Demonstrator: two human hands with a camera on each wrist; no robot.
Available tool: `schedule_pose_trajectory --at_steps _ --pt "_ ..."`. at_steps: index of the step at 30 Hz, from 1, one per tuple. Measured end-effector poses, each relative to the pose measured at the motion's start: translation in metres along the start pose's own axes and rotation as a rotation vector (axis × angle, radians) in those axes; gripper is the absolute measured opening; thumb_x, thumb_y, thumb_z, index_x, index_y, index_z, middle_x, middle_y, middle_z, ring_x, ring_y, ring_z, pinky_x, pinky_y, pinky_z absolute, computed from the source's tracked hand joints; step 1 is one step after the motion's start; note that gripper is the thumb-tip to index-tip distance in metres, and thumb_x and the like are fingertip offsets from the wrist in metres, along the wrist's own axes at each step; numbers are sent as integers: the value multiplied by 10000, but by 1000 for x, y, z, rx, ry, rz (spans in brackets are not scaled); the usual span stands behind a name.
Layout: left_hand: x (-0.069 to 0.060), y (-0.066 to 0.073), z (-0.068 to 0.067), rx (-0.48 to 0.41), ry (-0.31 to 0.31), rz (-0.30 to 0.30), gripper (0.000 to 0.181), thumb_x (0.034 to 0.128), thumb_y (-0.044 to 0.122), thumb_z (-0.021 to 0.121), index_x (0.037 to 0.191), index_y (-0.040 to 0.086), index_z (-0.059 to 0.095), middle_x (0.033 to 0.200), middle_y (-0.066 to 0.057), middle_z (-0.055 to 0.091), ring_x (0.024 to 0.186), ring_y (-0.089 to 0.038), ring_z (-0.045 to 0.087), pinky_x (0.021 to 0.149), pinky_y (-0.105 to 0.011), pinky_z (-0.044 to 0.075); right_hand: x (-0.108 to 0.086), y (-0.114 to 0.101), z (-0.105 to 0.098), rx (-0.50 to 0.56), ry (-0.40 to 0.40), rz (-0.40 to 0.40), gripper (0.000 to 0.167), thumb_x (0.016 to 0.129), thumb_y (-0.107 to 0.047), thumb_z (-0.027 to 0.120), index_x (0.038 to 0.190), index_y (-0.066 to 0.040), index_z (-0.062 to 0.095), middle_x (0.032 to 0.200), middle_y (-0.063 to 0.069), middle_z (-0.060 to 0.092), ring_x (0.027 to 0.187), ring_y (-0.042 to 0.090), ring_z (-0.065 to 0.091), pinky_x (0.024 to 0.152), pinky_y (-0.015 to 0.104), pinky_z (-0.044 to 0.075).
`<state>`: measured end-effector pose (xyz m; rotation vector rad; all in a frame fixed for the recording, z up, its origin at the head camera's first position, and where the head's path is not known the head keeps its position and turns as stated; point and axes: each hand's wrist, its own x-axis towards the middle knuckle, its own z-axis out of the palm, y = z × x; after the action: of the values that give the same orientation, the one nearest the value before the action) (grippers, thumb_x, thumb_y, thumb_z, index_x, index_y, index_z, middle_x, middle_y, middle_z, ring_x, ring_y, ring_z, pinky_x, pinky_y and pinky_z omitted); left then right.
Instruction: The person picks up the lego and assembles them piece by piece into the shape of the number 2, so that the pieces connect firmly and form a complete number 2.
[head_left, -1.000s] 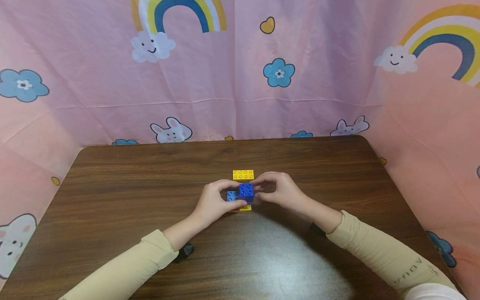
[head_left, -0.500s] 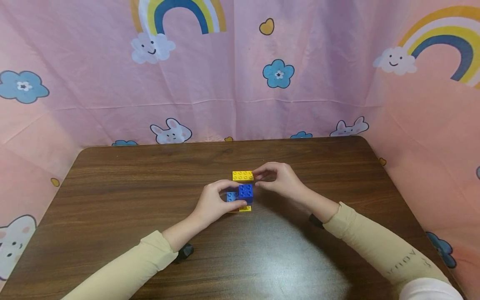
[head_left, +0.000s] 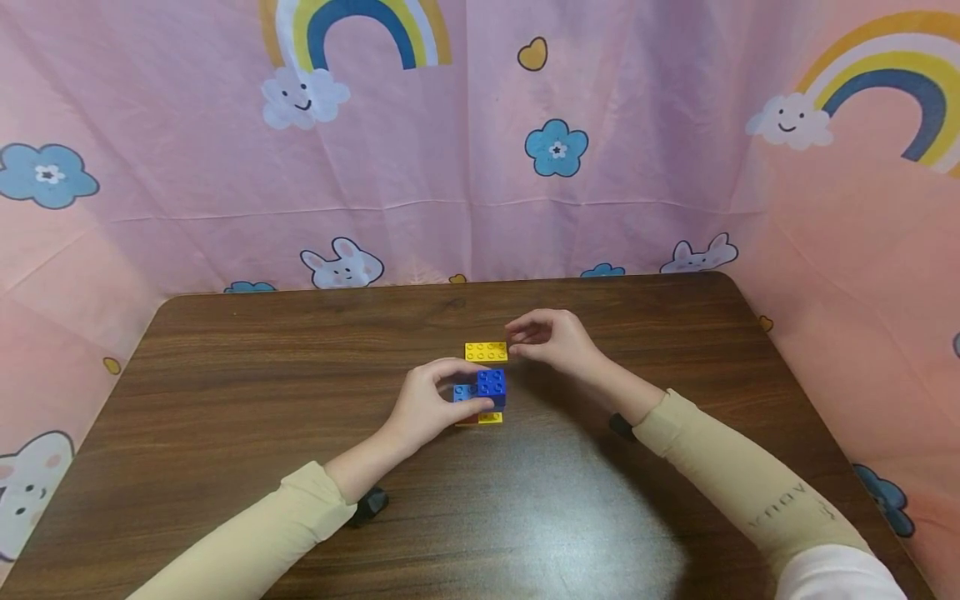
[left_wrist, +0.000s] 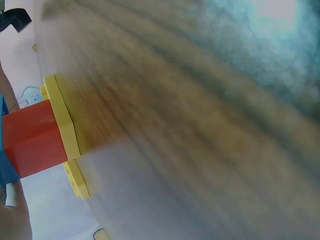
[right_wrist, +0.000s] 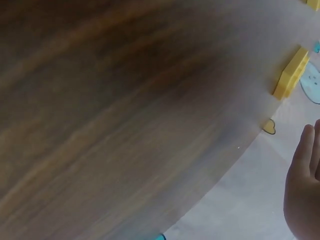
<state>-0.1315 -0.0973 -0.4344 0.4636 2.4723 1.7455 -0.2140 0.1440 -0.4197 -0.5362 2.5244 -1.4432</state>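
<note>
My left hand (head_left: 432,402) holds a small stack of toy building bricks, thumb at the front and fingers behind. On top sits a dark blue brick (head_left: 491,384), beside the studs of a lighter blue brick (head_left: 461,391). Lower down, the left wrist view shows a red brick (left_wrist: 35,137) on a flat yellow brick (left_wrist: 64,117). Just behind the stack, a separate yellow brick (head_left: 486,352) with two rows of studs lies on the table. To its right hovers my right hand (head_left: 558,340), fingers loosely bent, nothing seen between them.
The brown wooden table (head_left: 262,375) runs back to a pink patterned curtain (head_left: 480,167), which also hangs at both sides. A dark device (head_left: 371,505) shows under my left wrist, and another (head_left: 621,426) under my right.
My right hand has drawn back from the side of the blue brick and moved away toward the table's far edge, beside the separate yellow brick. My left hand has kept its place on the stack.
</note>
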Motion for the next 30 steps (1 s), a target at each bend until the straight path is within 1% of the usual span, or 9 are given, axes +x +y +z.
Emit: schedule_pose_trajectory --at_steps 8,14,21,26,30 --pt "-1 -2 1 -16 -1 4 355 875 86 880 1208 35 767 1260 -149 754 1219 -314 701 1056 -441 597 13 8 3 -20 -15 11 321 920 -53 822 1224 26 754 1161 212 788 1020 326 772 969 463 634" --pt "0 -1 1 -25 4 1 370 860 61 887 1205 16 763 1260 -163 751 1224 -321 698 1053 -434 598 22 12 5 -35 -40 20 333 919 -54 825 1233 28 751 1191 219 782 1049 326 774 976 442 635" --pt "1 -1 2 -22 0 -11 368 867 60 880 1212 15 761 1270 -164 748 1239 -323 691 1060 -441 595 30 18 6 -52 -63 35 357 903 -60 844 1237 23 752 1190 206 781 1070 323 762 963 413 644" --pt "0 -1 2 -30 2 -10 372 859 48 883 1206 4 759 1268 -177 743 1231 -328 691 1053 -438 599 34 20 6 -56 -106 40 371 897 -57 848 1245 23 747 1211 206 770 1099 323 741 1001 417 629" --pt "0 -2 2 -37 1 -8 376 859 43 881 1210 3 756 1274 -180 738 1232 -331 691 1047 -430 602 35 21 6 -56 -161 29 398 893 -44 845 1263 47 729 1245 222 757 1125 336 727 1042 435 608"
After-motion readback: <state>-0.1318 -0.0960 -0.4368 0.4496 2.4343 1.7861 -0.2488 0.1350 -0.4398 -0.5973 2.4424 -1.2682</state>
